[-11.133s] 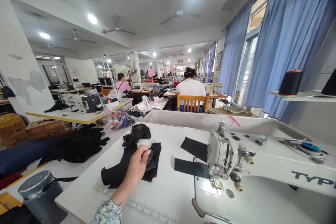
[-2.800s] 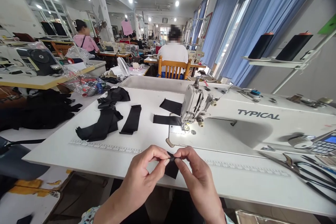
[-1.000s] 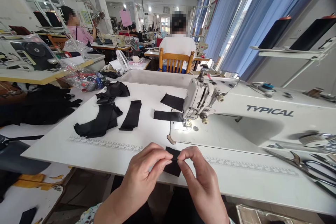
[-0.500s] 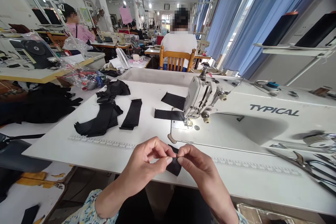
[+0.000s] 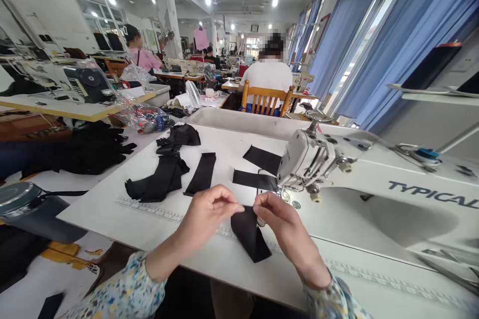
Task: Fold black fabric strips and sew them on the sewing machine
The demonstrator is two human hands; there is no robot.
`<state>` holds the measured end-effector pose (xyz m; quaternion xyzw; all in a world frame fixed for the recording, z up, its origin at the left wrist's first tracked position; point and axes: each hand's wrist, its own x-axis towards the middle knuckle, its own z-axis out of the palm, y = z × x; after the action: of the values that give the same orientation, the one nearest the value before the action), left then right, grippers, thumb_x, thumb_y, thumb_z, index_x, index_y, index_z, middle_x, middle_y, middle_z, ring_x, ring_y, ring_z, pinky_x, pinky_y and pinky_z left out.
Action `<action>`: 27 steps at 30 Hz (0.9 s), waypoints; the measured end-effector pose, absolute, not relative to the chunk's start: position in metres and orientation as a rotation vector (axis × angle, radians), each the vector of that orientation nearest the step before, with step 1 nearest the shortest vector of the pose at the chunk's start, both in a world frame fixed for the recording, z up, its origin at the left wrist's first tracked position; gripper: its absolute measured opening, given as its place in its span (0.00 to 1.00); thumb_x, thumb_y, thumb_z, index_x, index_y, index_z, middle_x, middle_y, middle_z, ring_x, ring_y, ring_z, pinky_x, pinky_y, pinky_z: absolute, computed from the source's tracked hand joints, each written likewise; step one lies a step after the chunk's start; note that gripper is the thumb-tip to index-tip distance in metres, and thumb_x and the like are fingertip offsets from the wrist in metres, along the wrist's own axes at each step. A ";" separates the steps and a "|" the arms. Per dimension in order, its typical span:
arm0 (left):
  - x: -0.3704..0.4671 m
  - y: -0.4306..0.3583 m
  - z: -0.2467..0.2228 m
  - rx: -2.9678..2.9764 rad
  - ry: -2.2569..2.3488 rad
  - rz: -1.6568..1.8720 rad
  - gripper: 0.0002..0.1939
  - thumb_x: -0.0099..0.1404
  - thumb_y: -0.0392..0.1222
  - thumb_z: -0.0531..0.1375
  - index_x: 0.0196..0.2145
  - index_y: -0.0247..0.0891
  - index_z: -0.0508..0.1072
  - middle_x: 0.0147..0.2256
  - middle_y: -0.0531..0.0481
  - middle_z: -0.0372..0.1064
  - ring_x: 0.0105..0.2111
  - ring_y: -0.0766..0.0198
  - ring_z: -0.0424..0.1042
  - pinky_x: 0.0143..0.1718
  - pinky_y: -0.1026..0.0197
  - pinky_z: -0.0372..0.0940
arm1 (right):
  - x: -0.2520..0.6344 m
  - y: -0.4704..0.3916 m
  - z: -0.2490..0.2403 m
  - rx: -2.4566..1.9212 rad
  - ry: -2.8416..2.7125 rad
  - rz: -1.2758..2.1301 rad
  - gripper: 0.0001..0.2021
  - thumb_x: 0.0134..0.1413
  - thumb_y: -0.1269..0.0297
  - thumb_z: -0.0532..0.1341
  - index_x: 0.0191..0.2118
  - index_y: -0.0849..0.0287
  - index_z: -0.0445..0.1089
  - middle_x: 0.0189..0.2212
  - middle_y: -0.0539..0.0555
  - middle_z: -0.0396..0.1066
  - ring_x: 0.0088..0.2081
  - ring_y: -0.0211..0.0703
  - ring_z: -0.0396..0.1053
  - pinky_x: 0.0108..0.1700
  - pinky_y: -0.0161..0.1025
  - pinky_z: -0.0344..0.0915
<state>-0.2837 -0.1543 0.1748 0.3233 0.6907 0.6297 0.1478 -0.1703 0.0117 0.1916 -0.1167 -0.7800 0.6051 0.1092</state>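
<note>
A black fabric piece (image 5: 250,237) hangs between my two hands over the front of the white sewing table (image 5: 149,229). My left hand (image 5: 213,207) pinches its upper left corner, and my right hand (image 5: 275,214) pinches the upper right one. Just beyond them stands the white sewing machine (image 5: 359,174). A black strip (image 5: 252,179) lies with its right end by the machine's needle area, and another black piece (image 5: 264,158) rests behind it. Left of my hands are a single stack of black strips (image 5: 201,174) and a looser pile of black pieces (image 5: 159,179).
A measuring tape (image 5: 149,208) runs along the table front. Scissors (image 5: 445,269) lie at the right under the machine. A lidded dark container (image 5: 30,209) stands at the left. Ahead, a person in white (image 5: 267,77) sits on a wooden chair (image 5: 265,99).
Both hands have risen toward the machine, lifting the fabric piece so that more of it hangs open below the fingers. The view has swung left.
</note>
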 end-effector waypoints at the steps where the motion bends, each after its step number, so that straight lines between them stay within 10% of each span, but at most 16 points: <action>1: -0.293 -0.154 0.184 1.005 2.047 1.833 0.10 0.63 0.43 0.70 0.29 0.38 0.73 0.27 0.54 0.70 0.27 0.68 0.67 0.27 0.67 0.62 | -0.181 0.012 0.201 -0.305 -2.306 1.697 0.09 0.65 0.57 0.59 0.34 0.55 0.66 0.33 0.49 0.64 0.36 0.42 0.61 0.39 0.40 0.57; 7: -0.300 -0.174 0.240 1.829 2.385 1.840 0.07 0.65 0.35 0.69 0.33 0.39 0.73 0.39 0.50 0.75 0.42 0.62 0.76 0.45 0.61 0.70 | -0.185 0.007 0.254 0.107 -2.325 1.202 0.06 0.69 0.65 0.56 0.38 0.53 0.68 0.38 0.50 0.67 0.43 0.44 0.65 0.46 0.42 0.61; 17: -0.228 -0.187 0.115 1.776 2.356 1.328 0.09 0.70 0.30 0.62 0.32 0.38 0.70 0.37 0.49 0.71 0.49 0.57 0.74 0.62 0.48 0.64 | -0.099 -0.006 0.145 -0.102 -2.719 1.221 0.09 0.69 0.71 0.54 0.36 0.54 0.66 0.39 0.54 0.65 0.45 0.48 0.61 0.46 0.46 0.63; 27: -0.214 -0.190 0.119 1.549 2.281 1.209 0.10 0.73 0.30 0.57 0.34 0.40 0.72 0.46 0.48 0.70 0.62 0.54 0.61 0.63 0.48 0.61 | -0.081 -0.009 0.138 -0.181 -2.791 1.030 0.09 0.70 0.72 0.54 0.36 0.55 0.66 0.38 0.54 0.66 0.43 0.50 0.60 0.45 0.49 0.61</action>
<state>-0.2137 -0.1901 0.1188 0.5135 0.7559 0.4008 0.0653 -0.0807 -0.0095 0.1384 -0.0604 -0.9334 0.3445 0.0803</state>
